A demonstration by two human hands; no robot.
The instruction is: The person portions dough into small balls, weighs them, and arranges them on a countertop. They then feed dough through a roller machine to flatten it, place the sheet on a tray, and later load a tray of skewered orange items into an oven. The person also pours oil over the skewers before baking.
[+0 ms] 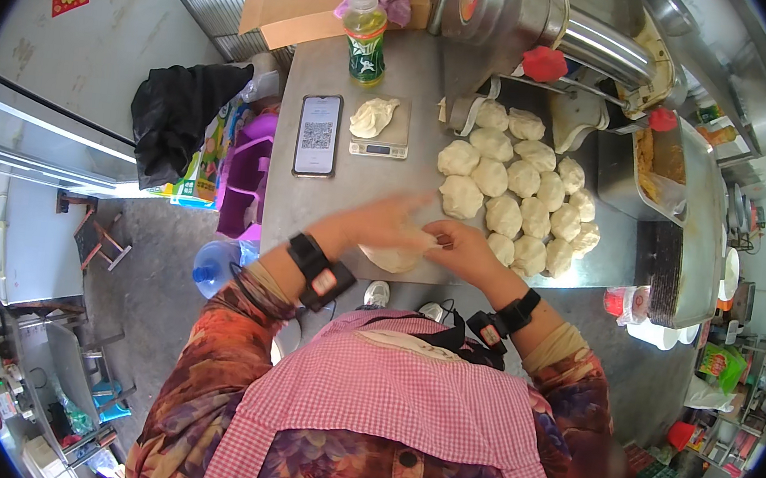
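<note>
My left hand (387,221), slightly blurred, reaches across the near edge of the metal table with its fingers stretched out. Just under it lies a pale piece of dough (387,259), mostly covered by the hand. My right hand (469,252) is close beside it, fingertips pinched together; what they hold, if anything, is too small to make out. Several rounded dough balls (522,181) sit in rows beyond my right hand. Farther off, a lump of dough (373,118) rests on a small digital scale (379,150).
A phone (318,136) lies left of the scale, with a bottle (365,36) behind. A steel machine (554,33) with red knobs stands at the back right, near a metal container (637,177) and stacked dark trays (687,238). Purple crates (246,173) adjoin the table's left side.
</note>
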